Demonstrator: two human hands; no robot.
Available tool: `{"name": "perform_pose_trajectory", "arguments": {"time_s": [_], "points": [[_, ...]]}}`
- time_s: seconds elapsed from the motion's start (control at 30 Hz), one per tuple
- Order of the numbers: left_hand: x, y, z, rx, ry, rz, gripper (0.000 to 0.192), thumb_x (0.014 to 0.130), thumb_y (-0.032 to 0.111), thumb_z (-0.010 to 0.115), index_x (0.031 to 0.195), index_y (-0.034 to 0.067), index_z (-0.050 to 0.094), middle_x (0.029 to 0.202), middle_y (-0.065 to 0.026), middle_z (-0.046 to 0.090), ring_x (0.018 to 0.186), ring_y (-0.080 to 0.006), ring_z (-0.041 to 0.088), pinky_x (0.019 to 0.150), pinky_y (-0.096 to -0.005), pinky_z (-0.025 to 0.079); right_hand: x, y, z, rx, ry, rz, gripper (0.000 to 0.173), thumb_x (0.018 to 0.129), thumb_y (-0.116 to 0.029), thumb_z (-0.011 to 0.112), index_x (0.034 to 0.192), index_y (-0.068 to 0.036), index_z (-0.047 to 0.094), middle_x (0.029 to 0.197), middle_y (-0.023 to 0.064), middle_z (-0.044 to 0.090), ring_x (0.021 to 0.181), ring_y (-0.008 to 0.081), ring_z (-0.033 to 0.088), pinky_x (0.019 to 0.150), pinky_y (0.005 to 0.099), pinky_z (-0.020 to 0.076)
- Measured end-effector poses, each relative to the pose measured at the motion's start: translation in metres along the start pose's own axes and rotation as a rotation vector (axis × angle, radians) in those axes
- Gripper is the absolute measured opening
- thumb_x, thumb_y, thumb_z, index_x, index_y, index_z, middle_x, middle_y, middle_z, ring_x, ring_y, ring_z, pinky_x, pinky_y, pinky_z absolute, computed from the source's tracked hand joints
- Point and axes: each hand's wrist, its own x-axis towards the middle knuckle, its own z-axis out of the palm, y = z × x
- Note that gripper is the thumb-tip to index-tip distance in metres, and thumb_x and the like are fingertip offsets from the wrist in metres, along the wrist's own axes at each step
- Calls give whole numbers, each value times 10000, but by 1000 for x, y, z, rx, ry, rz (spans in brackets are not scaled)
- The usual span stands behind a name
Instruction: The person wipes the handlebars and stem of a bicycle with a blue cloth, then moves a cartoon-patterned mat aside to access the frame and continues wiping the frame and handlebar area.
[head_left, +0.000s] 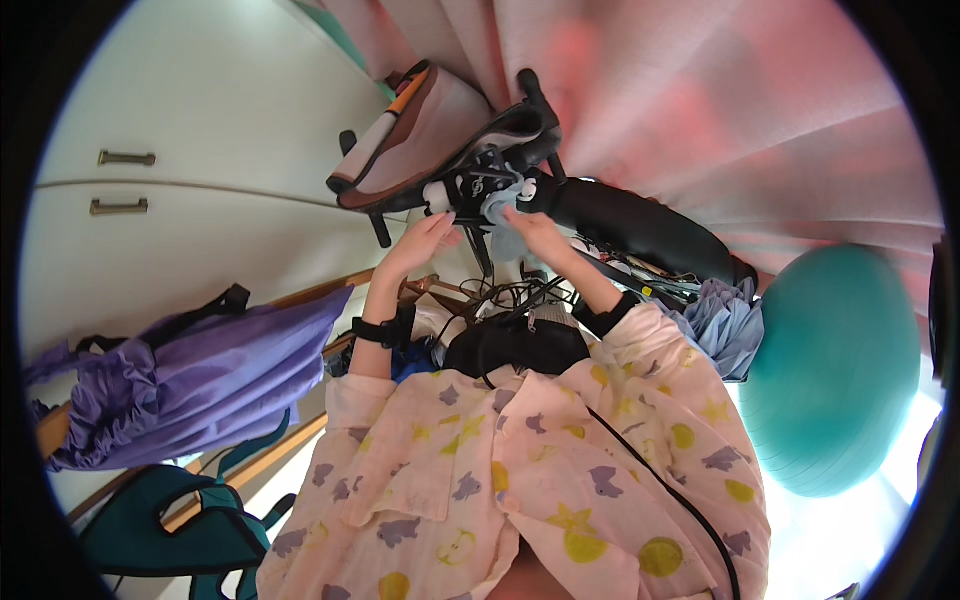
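Observation:
My right hand (541, 236) pinches a light blue-grey cloth (507, 217), which hangs against the dark central part of a black exercise machine (487, 187). My left hand (424, 241) is just left of the cloth, its fingertips at the lower edge of that central part; whether they grip anything there I cannot tell. A white round part (436, 196) sits above my left fingertips. Draped over the machine's upper bars is a brown, grey and orange fabric item (427, 142). Black cables (517, 296) lie tangled below my hands.
White cabinet doors (187, 247) with metal handles stand at left. A purple fabric bag (240, 375) and a dark green strapped item (180, 525) hang over wooden rails. A long black padded part (637, 225) runs rightward towards a teal exercise ball (832, 375). A pink curtain (750, 112) hangs behind.

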Motion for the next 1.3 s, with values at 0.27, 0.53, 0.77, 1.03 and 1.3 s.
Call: {"name": "perform_pose_trajectory", "arguments": {"time_s": [0.27,0.53,0.77,1.03,1.3], "points": [[4,-6,7,-52,34,86,437,954,398,376,945,10,578,892,-75,632,839,-161,582,777,-290,453,27,6,1,607,-74,346,277,726,-111,733,946,16,622,902,55,643,769,137,608,691,281,483],[7,-19,28,-177,166,233,443,957,367,363,845,-13,561,789,-90,626,766,-189,596,752,-301,461,44,-4,-26,522,-436,528,245,841,-104,587,1063,0,589,1006,100,636,903,203,627,834,329,493],[9,-31,33,-316,139,265,387,957,334,373,873,-8,533,838,-98,631,770,-193,598,719,-298,464,41,-6,-15,486,-158,524,241,775,-82,577,1007,-16,576,948,99,631,870,215,617,794,345,494],[13,-27,25,-215,87,205,401,945,388,387,926,26,559,884,-52,638,802,-149,581,718,-281,463,39,2,-2,337,149,294,125,688,-57,688,741,53,661,732,69,630,644,155,590,595,282,463],[7,-17,20,-57,136,94,408,946,410,373,893,45,548,898,-61,636,831,-158,590,745,-303,456,17,-12,29,-477,555,-285,255,647,-245,663,676,8,667,595,171,609,607,320,622,621,370,492]]}}
